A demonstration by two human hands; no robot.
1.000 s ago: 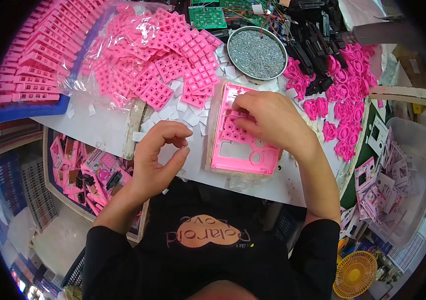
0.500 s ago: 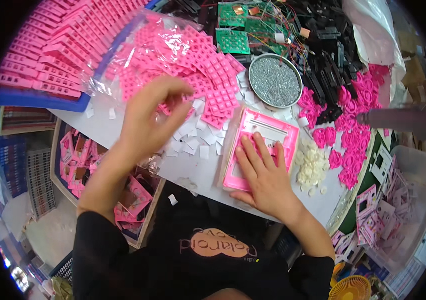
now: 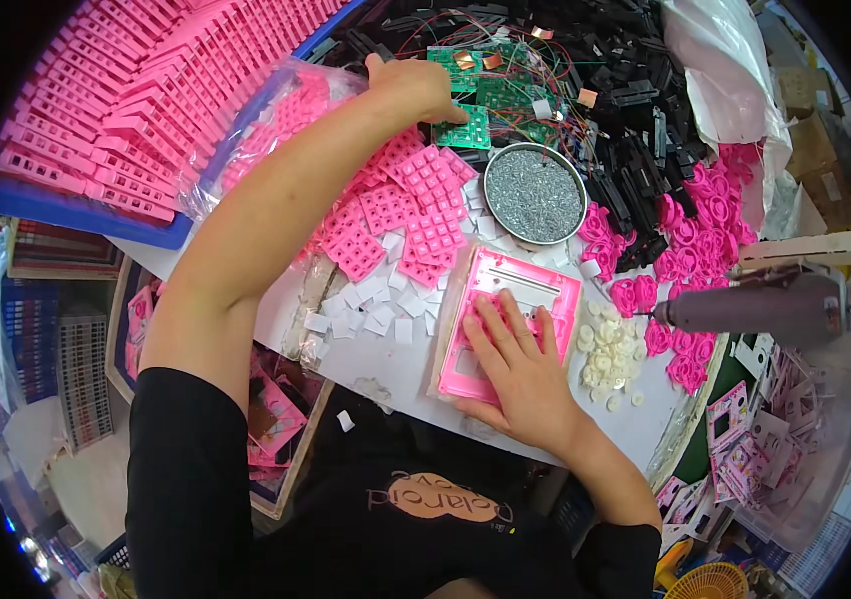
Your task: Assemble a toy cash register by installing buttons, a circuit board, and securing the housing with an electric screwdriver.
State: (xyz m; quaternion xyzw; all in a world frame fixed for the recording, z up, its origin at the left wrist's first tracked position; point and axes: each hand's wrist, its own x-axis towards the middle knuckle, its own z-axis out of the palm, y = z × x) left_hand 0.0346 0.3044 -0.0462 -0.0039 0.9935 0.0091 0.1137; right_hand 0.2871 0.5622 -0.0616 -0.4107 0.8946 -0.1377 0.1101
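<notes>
My left hand (image 3: 414, 90) reaches across the table to the green circuit boards (image 3: 464, 127). Its thumb is at the edge of the nearest board, and another finger sticks out to the left; the rest are partly hidden. I see nothing held in it. My right hand (image 3: 523, 371) lies with fingers spread over a pink plastic casing (image 3: 454, 363) on the tabletop, touching it. Thin metal rods cross the casing near its far end. To the left of it lie pink button pads (image 3: 386, 207) in a heap, with small white squares (image 3: 404, 329) scattered in front.
A round dish of small metal screws (image 3: 535, 195) stands behind the casing. Cream discs (image 3: 612, 349), pink looped straps (image 3: 690, 290) and black parts (image 3: 635, 185) lie to the right. An electric screwdriver (image 3: 755, 311) hangs there. Pink housings (image 3: 146, 100) fill a blue tray at left.
My left hand has moved up and away from above the button pads to the circuit boards. The right hand stays on the casing. The screwdriver appears lower and farther left.
</notes>
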